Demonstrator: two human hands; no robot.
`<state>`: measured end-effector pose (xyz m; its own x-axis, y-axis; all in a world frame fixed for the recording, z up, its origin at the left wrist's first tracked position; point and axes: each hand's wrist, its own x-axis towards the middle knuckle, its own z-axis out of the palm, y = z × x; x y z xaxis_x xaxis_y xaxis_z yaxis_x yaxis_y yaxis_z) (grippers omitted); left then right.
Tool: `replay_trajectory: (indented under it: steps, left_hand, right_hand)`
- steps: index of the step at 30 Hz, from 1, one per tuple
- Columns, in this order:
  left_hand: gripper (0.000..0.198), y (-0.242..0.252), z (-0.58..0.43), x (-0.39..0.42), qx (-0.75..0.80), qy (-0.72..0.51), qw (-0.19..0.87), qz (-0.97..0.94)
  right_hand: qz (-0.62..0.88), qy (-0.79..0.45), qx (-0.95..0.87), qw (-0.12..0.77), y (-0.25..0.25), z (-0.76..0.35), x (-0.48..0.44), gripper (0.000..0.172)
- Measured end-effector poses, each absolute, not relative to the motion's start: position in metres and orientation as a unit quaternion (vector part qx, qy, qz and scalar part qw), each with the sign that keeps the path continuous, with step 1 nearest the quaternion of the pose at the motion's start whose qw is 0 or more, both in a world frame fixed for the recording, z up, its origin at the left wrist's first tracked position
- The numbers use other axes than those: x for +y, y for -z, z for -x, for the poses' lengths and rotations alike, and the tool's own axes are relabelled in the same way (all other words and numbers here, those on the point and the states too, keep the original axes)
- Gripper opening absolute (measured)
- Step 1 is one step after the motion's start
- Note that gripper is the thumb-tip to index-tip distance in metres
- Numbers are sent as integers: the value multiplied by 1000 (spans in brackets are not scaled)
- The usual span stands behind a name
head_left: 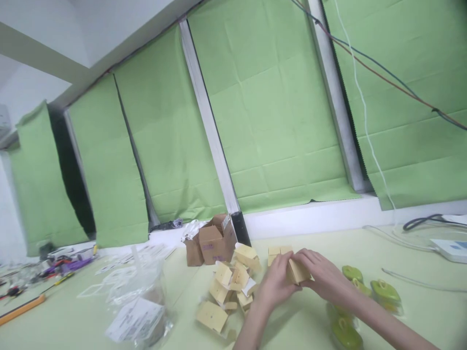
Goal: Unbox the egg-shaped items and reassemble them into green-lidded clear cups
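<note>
My left hand [274, 286] and my right hand [322, 276] meet over the pale green table [310, 321], both closed on a small tan cardboard box [297, 271] held between them. Left of my hands lies a heap of several small tan boxes [233, 284], some open and flat. Two more small boxes [274, 251] stand just behind my hands.
A brown carton [211, 241] stands at the back by the green-covered window wall. A clear plastic bag [140, 304] with a printed label lies front left. Green round pieces in clear wrap [383, 290] lie right of my arm. Tools [54, 267] lie far left, a white device with cables [450, 247] far right.
</note>
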<state>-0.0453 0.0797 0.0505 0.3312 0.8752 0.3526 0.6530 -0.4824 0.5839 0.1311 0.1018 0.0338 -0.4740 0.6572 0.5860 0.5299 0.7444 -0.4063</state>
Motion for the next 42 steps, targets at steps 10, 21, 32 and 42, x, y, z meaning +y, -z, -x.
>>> replay_trajectory:
  steps: [10,21,32,42]
  left_hand:
    - [31,-31,52,66,513,-273,100,-808]
    - [58,-32,68,58,578,-388,227,-681]
    - [55,-37,48,60,477,-605,493,-404]
    - [42,-44,58,69,504,-600,459,-419]
  right_hand:
    - [378,-120,-855,334,-30,-127,89,17]
    - [452,-107,-801,378,-36,-153,113,11]
    - [326,-37,-882,337,-8,-141,110,50]
    - [262,50,-887,377,-5,-122,126,25]
